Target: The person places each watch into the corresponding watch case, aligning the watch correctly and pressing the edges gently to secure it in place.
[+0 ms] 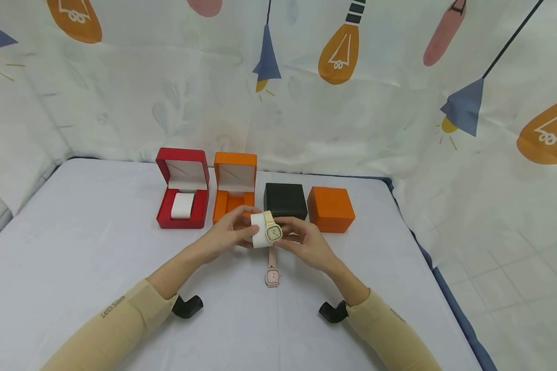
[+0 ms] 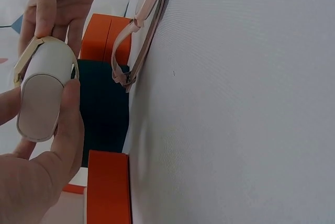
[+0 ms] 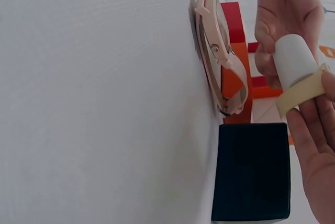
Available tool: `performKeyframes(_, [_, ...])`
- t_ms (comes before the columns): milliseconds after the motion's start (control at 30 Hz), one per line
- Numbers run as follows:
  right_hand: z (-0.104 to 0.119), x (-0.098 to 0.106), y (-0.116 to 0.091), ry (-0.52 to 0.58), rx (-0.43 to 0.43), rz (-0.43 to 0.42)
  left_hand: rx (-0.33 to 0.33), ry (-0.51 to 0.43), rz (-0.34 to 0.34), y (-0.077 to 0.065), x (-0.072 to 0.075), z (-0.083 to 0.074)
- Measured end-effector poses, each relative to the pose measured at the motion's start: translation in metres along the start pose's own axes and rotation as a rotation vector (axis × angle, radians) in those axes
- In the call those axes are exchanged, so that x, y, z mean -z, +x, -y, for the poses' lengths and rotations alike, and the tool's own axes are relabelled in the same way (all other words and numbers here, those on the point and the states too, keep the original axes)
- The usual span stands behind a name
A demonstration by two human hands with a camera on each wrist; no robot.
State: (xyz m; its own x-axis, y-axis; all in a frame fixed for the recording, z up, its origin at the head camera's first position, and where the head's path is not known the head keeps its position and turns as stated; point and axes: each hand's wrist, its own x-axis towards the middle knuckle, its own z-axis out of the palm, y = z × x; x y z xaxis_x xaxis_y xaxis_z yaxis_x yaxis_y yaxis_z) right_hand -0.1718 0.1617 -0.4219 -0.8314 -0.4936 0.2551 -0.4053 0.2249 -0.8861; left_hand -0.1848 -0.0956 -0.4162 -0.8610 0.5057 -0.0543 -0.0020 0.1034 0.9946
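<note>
My left hand (image 1: 225, 234) grips a white watch cushion (image 1: 258, 238) between thumb and fingers, above the table. A pale yellow watch (image 1: 274, 233) lies around that cushion, its square dial facing up in the head view. From the other side my right hand (image 1: 310, 245) pinches the watch at its strap. The right wrist view shows the yellow strap (image 3: 303, 94) bent across one end of the cushion (image 3: 294, 59). Below the hands, a pink watch (image 1: 272, 277) rests on the table with its strap stretching away toward the back.
Behind the hands stand an open red watch box (image 1: 181, 224) with a white cushion inside and an open orange box (image 1: 220, 203). Farther right are a closed black box (image 1: 285, 198) and a closed orange box (image 1: 331, 208). A patterned curtain hangs past the white table's (image 1: 97, 232) back edge.
</note>
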Motion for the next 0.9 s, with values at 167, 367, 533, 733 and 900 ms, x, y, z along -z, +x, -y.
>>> performKeyframes(167, [0.0000,-0.0020,-0.0013,0.016,-0.002,-0.015,0.028,-0.042,-0.036,0.0003,-0.0020,0.0018])
performKeyframes(367, [0.0025,-0.0029,0.0021,-0.010,0.020,-0.018,0.045,-0.064,-0.077,0.0011,-0.0005,0.0015])
performKeyframes(533, [0.0024,-0.0033,0.0040,-0.028,0.017,-0.010,0.056,-0.068,-0.093,0.0014,0.0007,0.0020])
performKeyframes(733, [0.0020,-0.0040,0.0048,-0.011,0.011,-0.008,0.065,-0.077,-0.093,0.0013,0.0012,0.0025])
performKeyframes(900, [0.0012,-0.0054,0.0046,0.029,0.022,-0.015,0.072,-0.082,-0.106,0.0018,0.0006,0.0018])
